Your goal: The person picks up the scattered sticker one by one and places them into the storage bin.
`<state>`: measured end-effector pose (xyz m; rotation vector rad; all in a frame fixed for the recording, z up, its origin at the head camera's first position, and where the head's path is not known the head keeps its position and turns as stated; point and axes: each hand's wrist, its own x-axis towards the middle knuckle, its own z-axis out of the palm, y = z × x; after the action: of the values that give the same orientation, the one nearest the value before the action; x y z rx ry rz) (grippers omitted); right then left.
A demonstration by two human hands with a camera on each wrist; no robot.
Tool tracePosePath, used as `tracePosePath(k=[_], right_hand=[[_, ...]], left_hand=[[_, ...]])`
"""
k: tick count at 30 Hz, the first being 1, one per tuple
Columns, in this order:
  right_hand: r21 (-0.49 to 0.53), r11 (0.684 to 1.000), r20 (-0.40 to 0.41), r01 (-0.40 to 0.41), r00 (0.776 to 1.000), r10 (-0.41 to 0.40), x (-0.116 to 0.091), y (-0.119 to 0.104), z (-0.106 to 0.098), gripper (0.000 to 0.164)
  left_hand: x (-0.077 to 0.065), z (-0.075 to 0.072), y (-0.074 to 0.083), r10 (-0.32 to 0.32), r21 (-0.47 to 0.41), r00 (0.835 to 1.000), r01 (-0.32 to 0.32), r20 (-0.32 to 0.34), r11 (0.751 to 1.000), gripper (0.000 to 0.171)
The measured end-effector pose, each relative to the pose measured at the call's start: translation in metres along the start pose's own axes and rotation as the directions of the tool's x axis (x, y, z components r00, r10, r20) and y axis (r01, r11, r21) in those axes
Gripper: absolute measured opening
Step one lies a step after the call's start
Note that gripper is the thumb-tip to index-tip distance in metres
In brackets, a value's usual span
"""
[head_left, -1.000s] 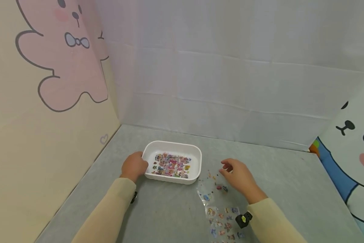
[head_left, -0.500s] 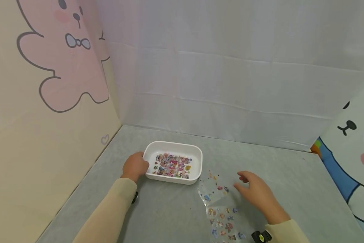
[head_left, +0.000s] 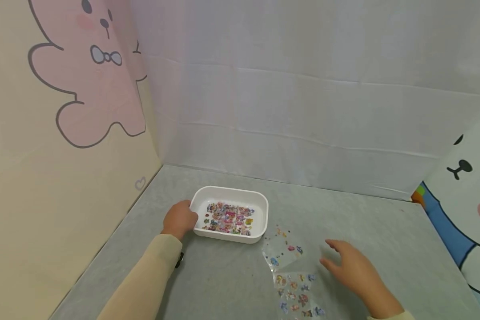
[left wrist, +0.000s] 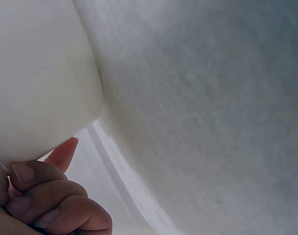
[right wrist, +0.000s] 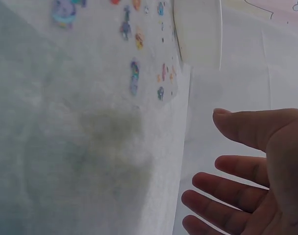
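Observation:
A white rectangular tray (head_left: 262, 222) stands on the grey table, with a cluster of colourful stickers (head_left: 227, 218) across its bottom. My left hand (head_left: 179, 219) grips its left end; in the left wrist view, the fingers (left wrist: 65, 210) curl at the white wall of the tray (left wrist: 41, 78). To the right, my right hand (head_left: 353, 271) hovers over the table, holding nothing. Its thumb and fingers are spread apart in the right wrist view. Between tray and right hand lie a clear sticker sheet (head_left: 281, 249) and, nearer me, another clear sheet (head_left: 297, 293) full of small cartoon stickers.
The grey tabletop (head_left: 223, 284) meets a white cloth backdrop (head_left: 288, 111) along its far edge. A cream wall with a pink bear (head_left: 99, 89) closes off the left side, and a white bear print (head_left: 472, 191) stands at the right.
My right hand has drawn back from over the upper sticker sheet, moving right and towards me, its fingers spreading. The left hand stays on the tray.

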<state>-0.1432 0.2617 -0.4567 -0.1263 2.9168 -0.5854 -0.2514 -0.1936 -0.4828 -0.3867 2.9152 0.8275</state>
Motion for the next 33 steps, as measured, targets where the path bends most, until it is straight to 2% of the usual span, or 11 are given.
tracePosePath(k=[5,11,17,24,27,33], right_hand=[[-0.004,1.0,0.064,-0.012,0.998,0.012,-0.008,0.001,0.009,0.067],[-0.01,1.0,0.098,-0.013,0.995,0.014,-0.016,-0.005,0.023,0.067],[-0.023,0.999,0.173,-0.049,0.984,0.053,-0.024,-0.008,0.035,0.07],[-0.092,0.994,0.224,-0.05,0.972,0.07,-0.024,-0.015,0.046,0.064],[-0.126,0.992,0.239,-0.026,0.969,0.055,-0.023,-0.015,0.047,0.061],[-0.144,0.989,0.254,-0.024,0.965,0.06,-0.023,-0.021,0.048,0.059]], left_hand=[[-0.001,-0.001,0.0,-0.001,-0.002,1.0,0.001,-0.001,1.0,0.049],[0.0,-0.001,0.0,0.002,0.003,1.0,-0.002,-0.012,1.0,0.048],[0.0,0.002,0.0,0.01,0.0,1.0,-0.01,-0.009,1.0,0.047],[0.0,0.001,-0.001,0.004,0.002,1.0,-0.004,-0.011,1.0,0.046],[0.0,0.002,-0.001,0.002,0.003,1.0,-0.002,-0.006,1.0,0.047],[0.0,0.002,0.0,-0.015,-0.003,1.0,0.015,0.002,1.0,0.047]])
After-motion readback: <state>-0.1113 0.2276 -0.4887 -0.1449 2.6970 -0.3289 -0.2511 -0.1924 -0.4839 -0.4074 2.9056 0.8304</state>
